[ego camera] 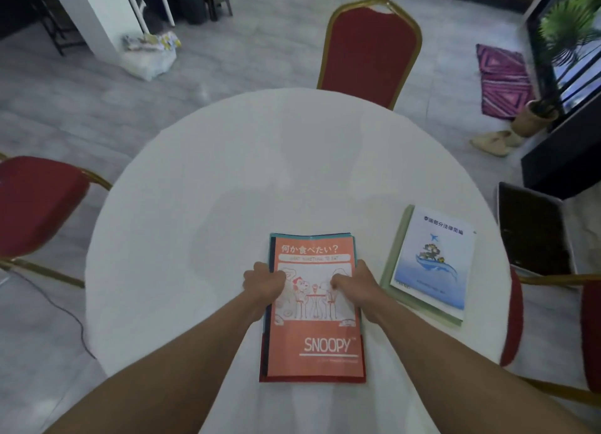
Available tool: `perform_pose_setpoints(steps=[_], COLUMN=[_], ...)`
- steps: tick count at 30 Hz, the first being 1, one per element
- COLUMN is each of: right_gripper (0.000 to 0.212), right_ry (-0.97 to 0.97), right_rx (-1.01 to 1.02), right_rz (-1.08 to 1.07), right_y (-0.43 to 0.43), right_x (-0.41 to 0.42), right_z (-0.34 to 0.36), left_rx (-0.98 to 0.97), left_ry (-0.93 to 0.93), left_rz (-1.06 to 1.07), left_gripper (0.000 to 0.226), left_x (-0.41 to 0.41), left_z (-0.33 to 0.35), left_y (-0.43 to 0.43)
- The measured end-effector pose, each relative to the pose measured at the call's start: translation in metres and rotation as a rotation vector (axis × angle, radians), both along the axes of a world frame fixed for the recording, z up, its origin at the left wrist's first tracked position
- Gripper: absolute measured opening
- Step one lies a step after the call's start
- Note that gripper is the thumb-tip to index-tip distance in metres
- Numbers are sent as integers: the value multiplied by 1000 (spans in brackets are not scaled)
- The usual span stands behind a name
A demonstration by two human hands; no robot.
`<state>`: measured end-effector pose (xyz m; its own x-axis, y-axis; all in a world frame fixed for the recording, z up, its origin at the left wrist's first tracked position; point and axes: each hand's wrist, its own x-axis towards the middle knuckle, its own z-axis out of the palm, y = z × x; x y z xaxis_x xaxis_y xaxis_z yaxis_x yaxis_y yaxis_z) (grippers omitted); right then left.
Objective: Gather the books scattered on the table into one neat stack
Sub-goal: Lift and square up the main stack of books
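Head view, book stack (313,336) between both hands' fingers (276,276), side edges gripped

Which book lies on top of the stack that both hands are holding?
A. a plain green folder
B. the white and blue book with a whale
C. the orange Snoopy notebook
C: the orange Snoopy notebook tops the stack between the left hand and the right hand.

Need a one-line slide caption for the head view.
Both hands square a stack of books on the white table; two more books lie apart.
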<state>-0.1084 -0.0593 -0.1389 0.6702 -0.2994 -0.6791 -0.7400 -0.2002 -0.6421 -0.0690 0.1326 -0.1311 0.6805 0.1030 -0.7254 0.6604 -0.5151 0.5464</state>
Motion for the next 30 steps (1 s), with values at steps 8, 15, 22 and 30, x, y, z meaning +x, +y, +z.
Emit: perform_pose_setpoints(steps=[8,15,22,30], right_gripper=[27,38,30,28], right_ry=[-426,-638,-623,-628], right_rx=[56,3,-80,-54], right_rz=[-55,-119,-14,81], right_y=[10,16,13,10], right_x=[44,66,48,48], right_z=[79,106,80,69], left_rx=[-280,-335,-338,-375], left_ry=[-352,-701,-616,-469], left_rz=[-5,-158,-350,-306], left_gripper=[29,21,29,30], left_x=[40,64,53,58], left_z=[74,100,79,86], left_y=[0,11,31,25])
